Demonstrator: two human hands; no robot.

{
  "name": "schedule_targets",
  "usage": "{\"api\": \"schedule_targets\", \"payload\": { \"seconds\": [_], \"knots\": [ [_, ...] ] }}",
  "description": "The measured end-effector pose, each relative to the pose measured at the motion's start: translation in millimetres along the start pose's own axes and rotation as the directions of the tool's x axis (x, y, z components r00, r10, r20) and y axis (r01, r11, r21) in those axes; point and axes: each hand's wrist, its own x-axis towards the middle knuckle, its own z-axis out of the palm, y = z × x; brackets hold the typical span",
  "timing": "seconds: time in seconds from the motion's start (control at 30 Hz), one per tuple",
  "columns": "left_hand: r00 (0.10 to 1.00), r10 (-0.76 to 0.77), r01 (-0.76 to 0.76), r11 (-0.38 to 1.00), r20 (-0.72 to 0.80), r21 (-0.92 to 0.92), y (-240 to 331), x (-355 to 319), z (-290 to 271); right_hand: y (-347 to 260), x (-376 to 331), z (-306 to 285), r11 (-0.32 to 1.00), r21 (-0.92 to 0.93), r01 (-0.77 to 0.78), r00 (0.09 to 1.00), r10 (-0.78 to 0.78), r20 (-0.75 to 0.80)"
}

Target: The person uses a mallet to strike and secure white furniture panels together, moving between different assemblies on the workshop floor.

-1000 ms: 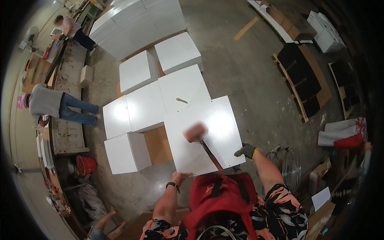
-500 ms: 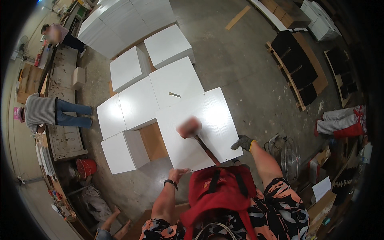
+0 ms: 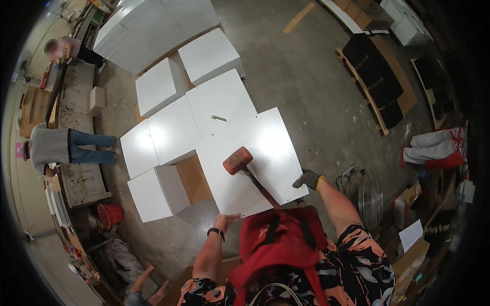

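A white board (image 3: pixel 270 137) with a glossy top lies in front of me, the nearest of several white panels and box-like pieces. At its near left corner my left hand (image 3: pixel 225 221), bare with a dark band at the wrist, grips the edge with the thumb on top. My right hand (image 3: pixel 308 179), in a grey glove with a yellow cuff, is closed around the right edge near the corner. On the board rests a red-headed mallet (image 3: pixel 238 160); its dark handle points toward my red apron (image 3: pixel 280 234). Neither hand touches the mallet.
More white box pieces (image 3: pixel 161 86) stand beyond, with a small light strip (image 3: pixel 219 118) on one. Two people stand at the workbench (image 3: pixel 76 122) on the left. A floor fan (image 3: pixel 369 201) is at right, a red bucket (image 3: pixel 109 215) at left, and black panels (image 3: pixel 375 76) far right.
The mallet head was blurred by motion and now lies still on the board. Both hands keep their places on the board's edges. The whole view has shifted slightly.
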Motion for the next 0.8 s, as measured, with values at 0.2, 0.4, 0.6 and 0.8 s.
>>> {"api": "schedule_targets", "payload": {
  "seconds": [0.2,0.4,0.6,0.8],
  "knots": [
    [0.999,0.030,-0.028,0.996,0.030,-0.084,1,0,2,7,3,-3,0.998,0.045,0.050,0.999,-0.049,-0.011],
    [0.999,-0.013,0.015,0.997,0.038,-0.074,0,9,4,7,12,-13,0.997,-0.050,-0.058,0.998,0.059,0.026],
    [0.999,-0.026,0.025,0.999,-0.036,-0.043,4,-4,6,-41,-6,78,0.423,-0.906,0.005,0.392,-0.834,-0.388],
    [0.944,0.301,-0.249,0.919,-0.136,0.305,18,-16,21,-56,5,169,0.538,-0.832,0.137,0.737,-0.617,-0.277]
  ]
}}
